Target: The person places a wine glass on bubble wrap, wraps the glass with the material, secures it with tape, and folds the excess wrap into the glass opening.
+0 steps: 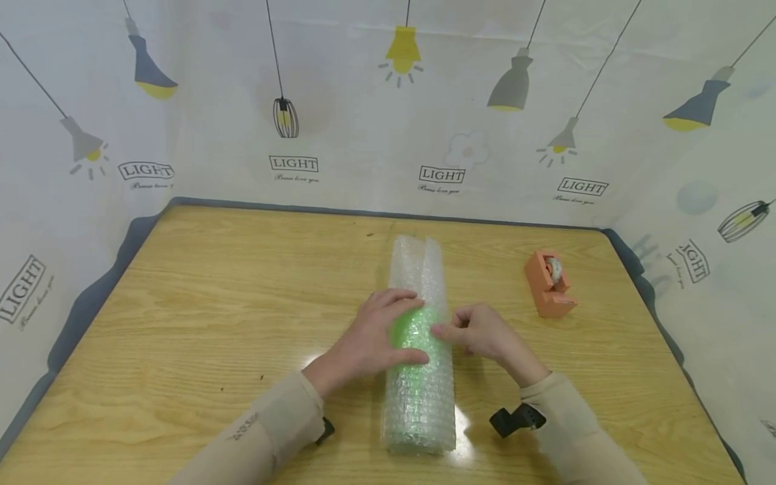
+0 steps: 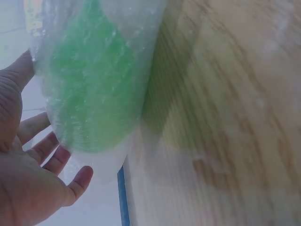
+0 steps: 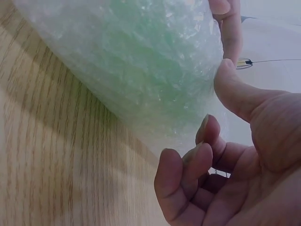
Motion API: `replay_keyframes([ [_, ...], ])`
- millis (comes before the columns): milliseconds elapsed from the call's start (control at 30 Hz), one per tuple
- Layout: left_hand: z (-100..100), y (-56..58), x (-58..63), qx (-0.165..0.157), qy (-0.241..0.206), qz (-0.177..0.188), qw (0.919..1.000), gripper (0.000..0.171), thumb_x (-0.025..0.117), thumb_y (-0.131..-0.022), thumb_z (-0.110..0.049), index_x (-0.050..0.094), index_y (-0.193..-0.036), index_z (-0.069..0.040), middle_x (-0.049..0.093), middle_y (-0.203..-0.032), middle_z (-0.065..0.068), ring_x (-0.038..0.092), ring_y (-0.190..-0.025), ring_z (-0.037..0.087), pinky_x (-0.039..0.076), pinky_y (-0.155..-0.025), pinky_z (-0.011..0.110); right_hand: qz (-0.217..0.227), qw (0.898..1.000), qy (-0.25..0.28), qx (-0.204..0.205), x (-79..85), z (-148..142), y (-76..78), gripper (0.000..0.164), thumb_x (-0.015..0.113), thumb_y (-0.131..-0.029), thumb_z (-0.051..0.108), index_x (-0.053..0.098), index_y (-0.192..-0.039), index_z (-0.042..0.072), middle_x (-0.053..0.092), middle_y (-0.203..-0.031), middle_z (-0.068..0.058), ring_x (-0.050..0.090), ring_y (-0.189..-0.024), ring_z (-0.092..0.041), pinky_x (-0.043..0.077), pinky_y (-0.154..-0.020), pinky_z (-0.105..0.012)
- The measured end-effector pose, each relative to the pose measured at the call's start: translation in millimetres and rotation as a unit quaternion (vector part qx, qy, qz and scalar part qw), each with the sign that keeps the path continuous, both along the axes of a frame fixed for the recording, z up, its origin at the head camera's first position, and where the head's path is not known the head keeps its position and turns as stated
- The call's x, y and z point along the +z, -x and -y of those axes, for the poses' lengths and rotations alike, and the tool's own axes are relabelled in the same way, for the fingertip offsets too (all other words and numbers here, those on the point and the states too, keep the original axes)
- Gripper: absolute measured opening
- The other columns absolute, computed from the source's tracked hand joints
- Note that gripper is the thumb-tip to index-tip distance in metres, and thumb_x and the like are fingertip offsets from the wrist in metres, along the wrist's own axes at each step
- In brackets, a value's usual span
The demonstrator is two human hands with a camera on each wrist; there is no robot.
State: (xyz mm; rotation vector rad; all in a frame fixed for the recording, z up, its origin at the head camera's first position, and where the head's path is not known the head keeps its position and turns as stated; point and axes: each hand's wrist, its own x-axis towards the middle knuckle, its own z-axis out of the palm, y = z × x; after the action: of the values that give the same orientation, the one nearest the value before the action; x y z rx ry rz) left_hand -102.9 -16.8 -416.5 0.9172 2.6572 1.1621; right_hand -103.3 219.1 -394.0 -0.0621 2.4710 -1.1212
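Note:
A long roll of bubble wrap [image 1: 419,404] lies lengthwise on the wooden table, wound around a bright green object [image 2: 96,89] that shows blurred through the layers. From the left, my left hand [image 1: 370,337] rests on the middle of the roll, thumb and fingers spread apart. On the opposite side, my right hand [image 1: 485,333] touches the wrap with its thumb, while its other fingers curl loosely beside the roll with nothing visible in them. In the right wrist view, the thumb [image 3: 235,89] presses against the wrap's surface. What exactly the green object is, I cannot tell.
An orange tape dispenser [image 1: 545,286] holding a roll of tape stands to the right, towards the back of the wooden table [image 1: 212,303]. A pale curtain [image 1: 364,121] printed with lamps surrounds the table's back and sides.

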Motion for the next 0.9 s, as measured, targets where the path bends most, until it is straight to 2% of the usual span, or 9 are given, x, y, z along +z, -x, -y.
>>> replay_keyframes([
  [167, 3.1, 0.2, 1.5, 0.043, -0.056, 0.027, 0.9971, 0.072, 0.082, -0.089, -0.039, 0.055, -0.147, -0.008, 0.045, -0.156, 0.009, 0.040, -0.145, 0.031, 0.037, -0.119, 0.054, -0.002, 1.000, -0.007, -0.009, -0.4, 3.1, -0.6, 0.040, 0.076, -0.094, 0.038, 0.058, -0.073, 0.010, 0.056, -0.069, -0.001, 0.058, -0.067, -0.019, 0.050, -0.059, -0.029],
  [267, 3.8, -0.3, 0.5, 0.084, -0.081, 0.049, 0.9920, 0.067, 0.078, -0.093, -0.036, 0.051, -0.148, -0.006, 0.045, -0.151, 0.013, 0.048, -0.136, 0.032, 0.047, -0.110, 0.052, 0.000, 1.000, -0.004, -0.014, -1.1, 5.0, -1.1, 0.039, 0.076, -0.094, 0.038, 0.059, -0.074, 0.009, 0.058, -0.071, -0.002, 0.059, -0.066, -0.020, 0.051, -0.059, -0.029],
  [400, 3.9, 0.0, -1.4, 0.135, -0.074, 0.114, 0.9815, 0.078, 0.078, -0.093, -0.041, 0.042, -0.153, -0.006, 0.042, -0.151, 0.014, 0.054, -0.126, 0.033, 0.055, -0.098, 0.046, 0.000, 1.000, 0.006, -0.024, -3.1, 7.2, -1.9, 0.038, 0.077, -0.094, 0.037, 0.059, -0.076, 0.008, 0.058, -0.073, -0.003, 0.058, -0.066, -0.020, 0.053, -0.060, -0.032],
  [533, 3.5, 2.2, -0.4, 0.169, -0.049, 0.175, 0.9688, 0.090, 0.080, -0.088, -0.049, 0.038, -0.156, -0.007, 0.044, -0.151, 0.015, 0.055, -0.127, 0.037, 0.057, -0.098, 0.048, 0.007, 0.999, 0.015, -0.034, -5.8, 8.0, -2.2, 0.039, 0.078, -0.093, 0.038, 0.059, -0.077, 0.008, 0.059, -0.075, -0.003, 0.057, -0.068, -0.019, 0.054, -0.062, -0.033],
  [633, 3.6, 5.3, 1.3, 0.178, -0.029, 0.194, 0.9643, 0.093, 0.081, -0.086, -0.051, 0.039, -0.155, -0.006, 0.050, -0.146, 0.017, 0.057, -0.126, 0.037, 0.056, -0.099, 0.050, 0.010, 0.999, 0.012, -0.036, -8.4, 7.3, -1.8, 0.040, 0.077, -0.093, 0.041, 0.059, -0.077, 0.008, 0.059, -0.076, -0.003, 0.057, -0.069, -0.019, 0.053, -0.061, -0.031],
  [900, 2.8, 9.5, 4.1, 0.178, -0.004, 0.213, 0.9607, 0.092, 0.080, -0.087, -0.053, 0.041, -0.153, -0.002, 0.056, -0.142, 0.019, 0.060, -0.122, 0.035, 0.055, -0.099, 0.051, 0.001, 1.000, 0.029, -0.010, -12.8, 1.5, -1.1, 0.039, 0.074, -0.095, 0.041, 0.059, -0.078, 0.010, 0.055, -0.074, -0.001, 0.058, -0.069, -0.020, 0.048, -0.061, -0.029],
])
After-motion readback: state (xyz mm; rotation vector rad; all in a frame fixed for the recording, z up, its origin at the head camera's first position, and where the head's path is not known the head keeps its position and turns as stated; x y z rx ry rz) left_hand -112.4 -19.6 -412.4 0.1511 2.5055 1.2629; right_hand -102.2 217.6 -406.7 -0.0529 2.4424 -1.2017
